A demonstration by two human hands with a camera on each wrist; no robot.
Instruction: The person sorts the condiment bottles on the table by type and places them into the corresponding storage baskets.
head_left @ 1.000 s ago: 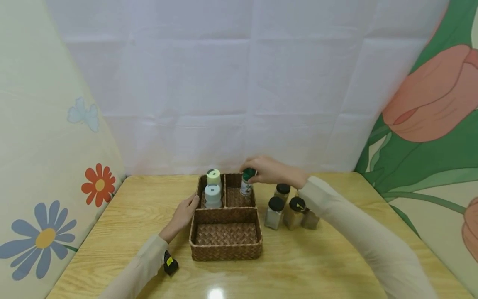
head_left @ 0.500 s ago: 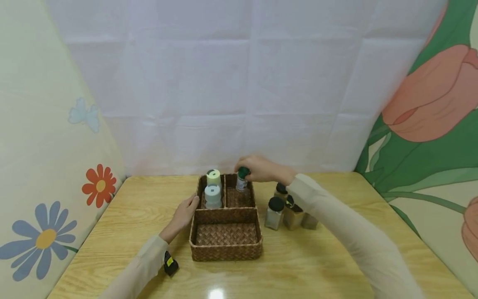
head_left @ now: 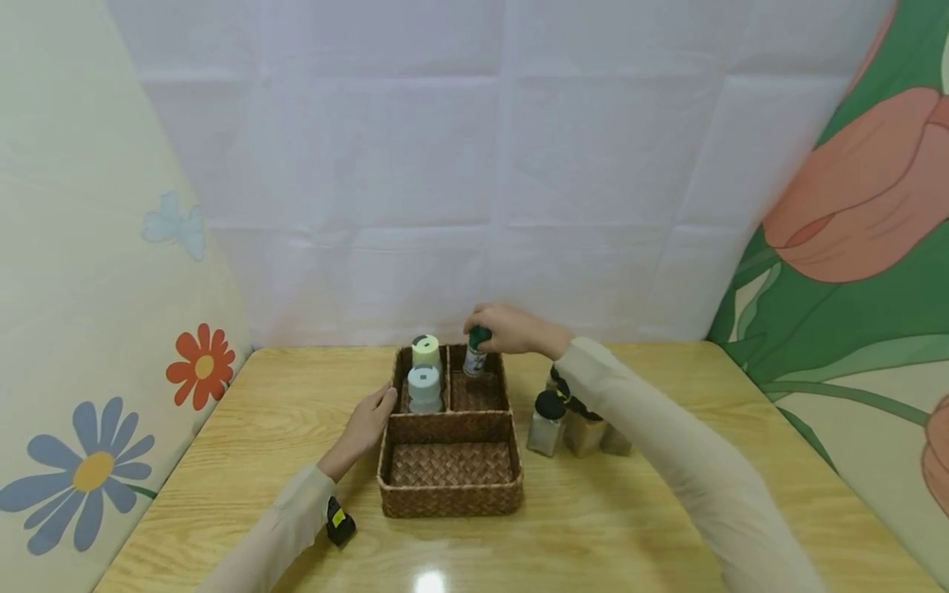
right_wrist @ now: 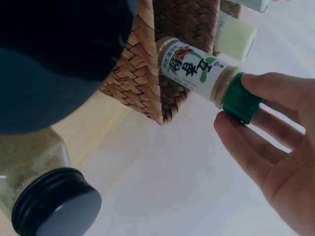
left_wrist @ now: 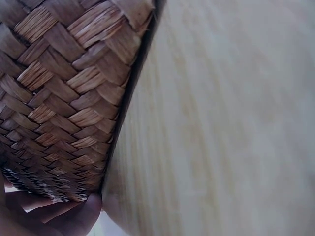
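My right hand [head_left: 511, 329] pinches the green cap of a spice jar [right_wrist: 194, 71] between thumb and fingers. The jar has a white label with dark characters. It stands slightly tilted in the back right compartment of the woven basket [head_left: 451, 501], its lower end inside. My left hand [head_left: 366, 422] rests against the basket's outer left side, with fingers [left_wrist: 81, 216] touching the weave in the left wrist view. In the back left compartment stand a pale-yellow-capped container [head_left: 426, 350] and a white-capped container [head_left: 424, 385]. The front compartment's woven floor is bare.
To the basket's right, several black-capped jars stand close together on the wooden table [head_left: 630, 527], including a front jar [head_left: 545, 428] and a brownish one [head_left: 584, 435]. My right forearm passes over some of them. A black device [head_left: 340, 525] sits at my left wrist.
My right hand has carried the green-capped spice jar leftward and slightly back within the back right compartment. The left hand stays at the basket's side, and the basket keeps its place.
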